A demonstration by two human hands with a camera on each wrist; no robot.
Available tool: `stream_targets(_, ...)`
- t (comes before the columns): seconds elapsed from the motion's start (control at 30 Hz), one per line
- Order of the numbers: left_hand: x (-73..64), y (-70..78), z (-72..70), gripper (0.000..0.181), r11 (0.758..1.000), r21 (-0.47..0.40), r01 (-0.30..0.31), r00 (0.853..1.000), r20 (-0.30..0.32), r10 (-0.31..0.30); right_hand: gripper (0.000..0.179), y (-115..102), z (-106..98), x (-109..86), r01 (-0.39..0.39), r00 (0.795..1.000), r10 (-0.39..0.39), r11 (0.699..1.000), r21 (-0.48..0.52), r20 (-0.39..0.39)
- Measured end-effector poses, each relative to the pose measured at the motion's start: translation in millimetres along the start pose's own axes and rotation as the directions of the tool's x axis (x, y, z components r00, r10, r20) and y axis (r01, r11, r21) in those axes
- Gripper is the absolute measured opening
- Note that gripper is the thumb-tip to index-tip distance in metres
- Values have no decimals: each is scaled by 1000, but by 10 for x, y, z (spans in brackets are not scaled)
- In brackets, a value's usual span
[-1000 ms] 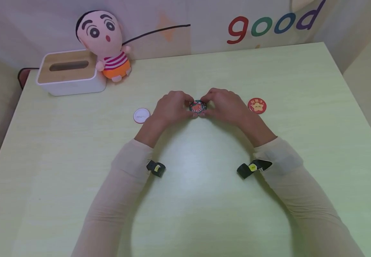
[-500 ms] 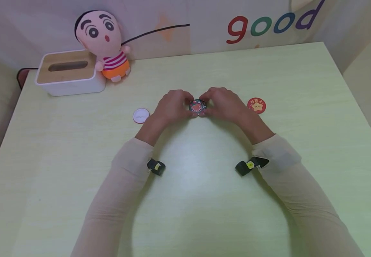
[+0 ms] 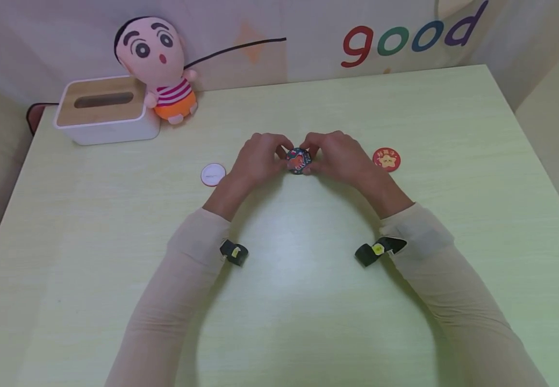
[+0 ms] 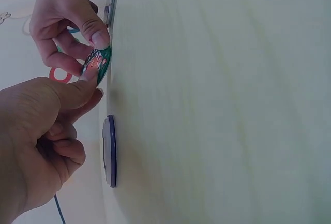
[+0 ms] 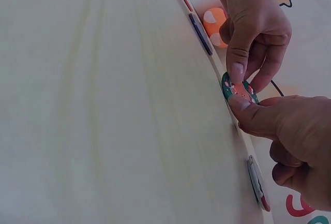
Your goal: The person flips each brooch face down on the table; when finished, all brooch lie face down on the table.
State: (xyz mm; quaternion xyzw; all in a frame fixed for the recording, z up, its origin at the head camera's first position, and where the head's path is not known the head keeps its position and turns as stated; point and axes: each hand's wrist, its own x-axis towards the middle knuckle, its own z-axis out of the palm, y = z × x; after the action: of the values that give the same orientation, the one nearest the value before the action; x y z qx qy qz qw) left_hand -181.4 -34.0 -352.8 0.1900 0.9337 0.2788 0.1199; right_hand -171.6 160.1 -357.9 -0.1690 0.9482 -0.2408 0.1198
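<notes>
Both hands pinch one round pin badge (image 3: pixel 299 160), dark green with an orange-red figure, and hold it tilted near the table's middle. My left hand (image 3: pixel 260 160) grips its left edge, and my right hand (image 3: pixel 339 157) its right edge. In the left wrist view the thumbs press on the printed face of the badge (image 4: pixel 98 62). A white-backed badge (image 3: pixel 213 174) with a red rim lies beside the left wrist. Beyond the right hand rests a red badge (image 3: pixel 387 159) with a yellow star. A dark blue-rimmed badge (image 4: pixel 110 151) shows below the left hand in the left wrist view.
A white tissue box (image 3: pixel 110 129) with a wooden lid stands at the back left, a plush doll (image 3: pixel 173 97) against it. Another badge (image 5: pixel 256 182) lies under the right hand in the right wrist view. A printed cloth (image 3: pixel 241 64) hangs behind the table (image 3: pixel 279 301).
The badge between the hands has tipped so that its printed face shows more fully to the head view. The hands have shifted only slightly; the other badges have stayed put.
</notes>
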Motion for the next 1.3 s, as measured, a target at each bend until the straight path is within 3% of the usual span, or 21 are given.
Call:
stream_targets(0.27,-20,10,3,24,999,0,-46,997,-59,46,24,39,1,-20,70,991,-70,998,-9,-117)
stream_targets(0.4,-50,17,-5,15,999,-6,-38,995,-98,37,15,42,4,-25,105,978,-107,994,-21,-181)
stream_targets(0.5,-62,18,-16,11,1000,3,-20,996,-91,20,14,44,5,-26,117,973,-123,992,-42,-198)
stream_targets(0.67,-55,-4,-14,17,999,42,-6,999,-39,8,17,57,-5,-42,122,978,-133,989,-78,-160)
stream_targets(0.8,-64,-20,-6,26,999,27,-21,1000,-9,21,20,75,-3,-51,128,984,-138,987,-93,-116)
stream_targets(1.1,-101,-56,4,36,999,-24,-34,999,-5,34,29,62,-8,-66,134,989,-139,987,-87,-56)
stream_targets(1.3,-97,-67,8,40,1000,-11,-22,999,25,22,46,54,12,-47,96,995,-95,993,-69,29)
